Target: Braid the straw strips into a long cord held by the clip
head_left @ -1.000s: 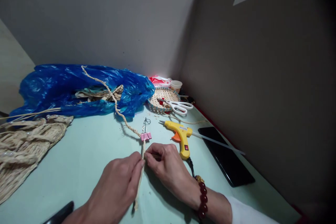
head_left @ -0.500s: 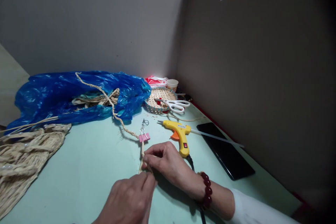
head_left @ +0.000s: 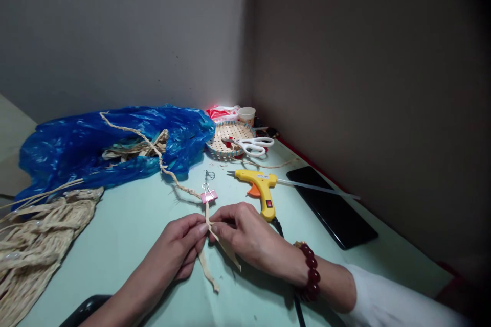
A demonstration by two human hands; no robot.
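A braided natural-fibre cord (head_left: 171, 174) runs from the blue bag down to a pink binder clip (head_left: 209, 196). Below the clip the fibre strands (head_left: 207, 264) pass between my two hands, and their loose ends hang over the table. My left hand (head_left: 184, 245) pinches the strands from the left, fingers closed. My right hand (head_left: 249, 240), with a dark red bead bracelet on the wrist, pinches them from the right; its fingertips are partly hidden behind the strands. The hands are nearly touching, just below the clip.
A yellow glue gun (head_left: 264, 189) lies right of the clip, beside a black phone (head_left: 333, 207). Behind are white scissors (head_left: 255, 147) on a woven basket (head_left: 230, 130), a paper cup (head_left: 247, 114) and a blue plastic bag (head_left: 72, 138). Woven fibre work (head_left: 49, 240) lies left.
My left hand has moved up and away from the strand ends to pinch beside my right hand. The loose ends now show below. The view has shifted slightly.
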